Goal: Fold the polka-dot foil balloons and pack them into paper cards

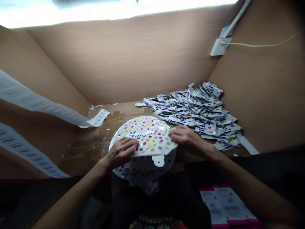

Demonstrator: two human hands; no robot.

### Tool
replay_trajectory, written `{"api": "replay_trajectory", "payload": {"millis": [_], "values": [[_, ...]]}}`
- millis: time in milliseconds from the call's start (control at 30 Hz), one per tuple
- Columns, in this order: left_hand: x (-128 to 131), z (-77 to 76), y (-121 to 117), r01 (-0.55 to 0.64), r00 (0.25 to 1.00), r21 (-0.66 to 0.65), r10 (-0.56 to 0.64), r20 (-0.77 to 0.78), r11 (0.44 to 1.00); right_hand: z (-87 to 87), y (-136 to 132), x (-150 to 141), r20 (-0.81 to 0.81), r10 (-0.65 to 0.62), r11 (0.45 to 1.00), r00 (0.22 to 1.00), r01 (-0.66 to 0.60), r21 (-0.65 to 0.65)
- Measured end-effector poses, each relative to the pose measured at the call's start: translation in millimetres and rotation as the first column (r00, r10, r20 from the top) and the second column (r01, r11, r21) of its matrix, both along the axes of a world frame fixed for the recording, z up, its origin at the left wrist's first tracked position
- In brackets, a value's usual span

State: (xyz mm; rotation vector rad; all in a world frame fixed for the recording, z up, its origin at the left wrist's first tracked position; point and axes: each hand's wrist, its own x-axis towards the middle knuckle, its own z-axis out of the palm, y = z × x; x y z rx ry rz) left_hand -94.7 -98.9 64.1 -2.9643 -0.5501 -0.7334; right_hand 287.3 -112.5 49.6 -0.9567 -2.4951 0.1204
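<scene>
A round white foil balloon with coloured polka dots (pixel 143 140) lies on the cardboard work surface (pixel 88 149) in front of me, its upper half folded over toward the far side. My left hand (pixel 121 153) grips the folded edge at the left. My right hand (pixel 184 138) holds the same fold at the right, fingers spread on the foil. A white foil tab (pixel 158 160) sticks out below the fold. Beside my right hand lies a large pile of folded foil balloons (pixel 197 111), which my right fingertips nearly reach.
Long strips of white printed labels (pixel 35 101) hang across the left side, ending near a loose label (pixel 98 117). Cardboard walls rise behind and to the right, with a white fitting and cable (pixel 220 46). Pink-edged printed cards (pixel 226 206) lie at lower right.
</scene>
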Motion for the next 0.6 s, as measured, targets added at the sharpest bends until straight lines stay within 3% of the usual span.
{"api": "replay_trajectory", "payload": {"millis": [100, 167, 267, 367, 433, 467, 533, 600], "values": [[-19.0, -52.3, -29.1, -0.045, 0.998, -0.076, 0.042, -0.039, 0.996, -51.3, -49.8, -7.1, 0.094, 0.06, 0.995, 0.994, -0.067, 0.069], [-26.5, -84.0, -42.6, -0.091, 0.995, -0.17, 0.083, -0.051, 0.981, -85.1, -70.4, -6.6, 0.079, 0.033, 0.998, 0.996, -0.037, 0.054], [-30.2, -106.4, -47.3, -0.2, 0.98, -0.402, 0.182, -0.084, 0.893, -115.2, -77.2, -5.0, -0.004, -0.105, 0.994, 0.994, 0.104, -0.044], [-23.2, -97.5, -31.5, -0.498, 0.865, -0.55, 0.425, -0.266, 0.671, -123.5, -64.4, -8.0, -0.066, -0.385, 0.916, 0.921, 0.372, -0.15], [-12.1, -82.0, -14.1, -0.685, 0.729, -0.51, 0.475, -0.494, 0.52, -124.7, -53.7, -12.5, -0.005, -0.537, 0.834, 0.844, 0.53, -0.154], [-4.6, -73.8, -4.9, -0.748, 0.66, -0.462, 0.463, -0.592, 0.476, -125.3, -49.4, -15.0, 0.043, -0.573, 0.809, 0.818, 0.573, -0.133], [14.5, -59.9, 12.7, -0.795, 0.588, -0.364, 0.469, -0.659, 0.485, -126.7, -44.1, -19.2, 0.116, -0.591, 0.794, 0.798, 0.601, -0.088], [38.5, -52.3, 29.3, -0.76, 0.629, -0.313, 0.525, -0.573, 0.57, -128.2, -42.8, -21.4, 0.135, -0.592, 0.794, 0.795, 0.604, -0.074]]}}
